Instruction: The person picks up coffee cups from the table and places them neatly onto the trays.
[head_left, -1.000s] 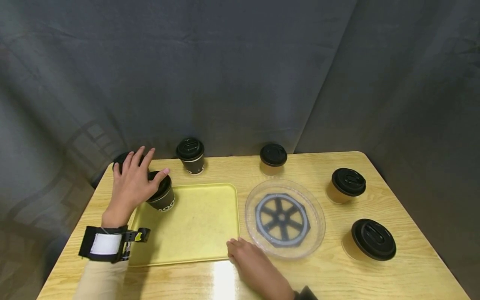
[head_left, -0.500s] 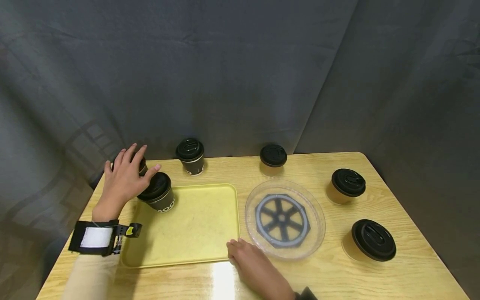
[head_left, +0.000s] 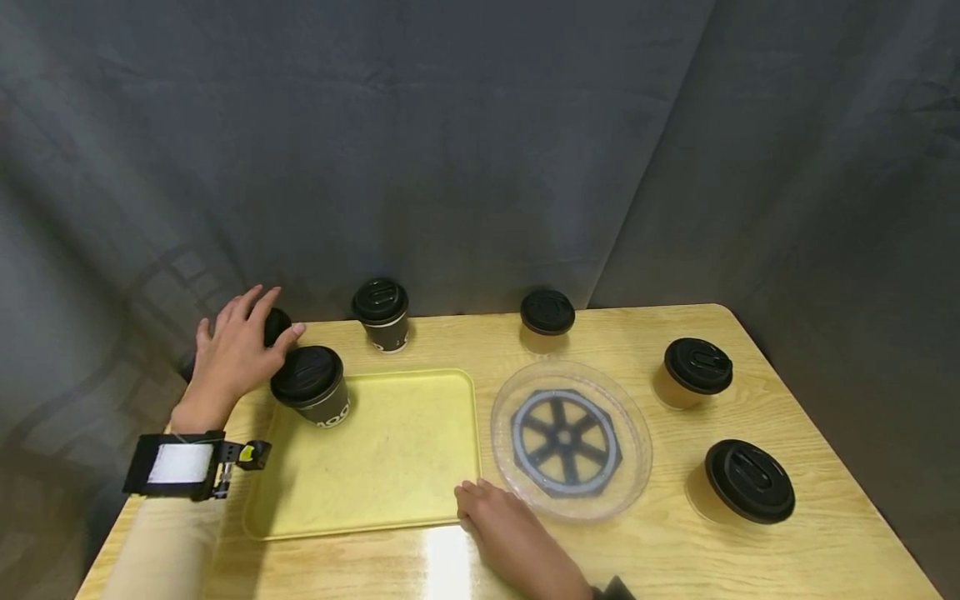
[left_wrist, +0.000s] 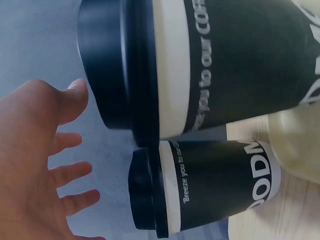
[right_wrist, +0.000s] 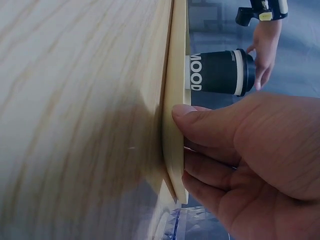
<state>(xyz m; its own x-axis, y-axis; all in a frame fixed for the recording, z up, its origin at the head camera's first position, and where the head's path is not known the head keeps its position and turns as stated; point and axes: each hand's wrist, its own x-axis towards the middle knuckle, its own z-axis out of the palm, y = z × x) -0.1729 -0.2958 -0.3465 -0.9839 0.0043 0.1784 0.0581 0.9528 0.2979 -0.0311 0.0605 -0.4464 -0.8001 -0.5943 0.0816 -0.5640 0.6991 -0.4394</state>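
A dark paper cup with a black lid (head_left: 311, 387) stands on the far left corner of the yellow tray (head_left: 390, 450). My left hand (head_left: 251, 329) hovers just behind and left of it, fingers spread, in front of a second dark cup (head_left: 277, 323) on the table's far left edge. In the left wrist view the left hand (left_wrist: 45, 165) is open and apart from both cups, the tray cup (left_wrist: 225, 65) nearest. My right hand (head_left: 495, 517) holds the tray's near right corner; the right wrist view shows the thumb (right_wrist: 200, 120) on the tray rim (right_wrist: 175, 75) and fingers curled below.
A clear plate with a dark wheel pattern (head_left: 572, 437) lies right of the tray. Several more lidded cups stand around: one at the back (head_left: 382, 312), one behind the plate (head_left: 547, 317), two at the right (head_left: 696, 371) (head_left: 746, 483). A dark curtain hangs behind the wooden table (head_left: 675, 550).
My left hand has let go of the cup on the tray and drawn back to the left, toward the far left cup. The right hand has stayed at the tray's corner.
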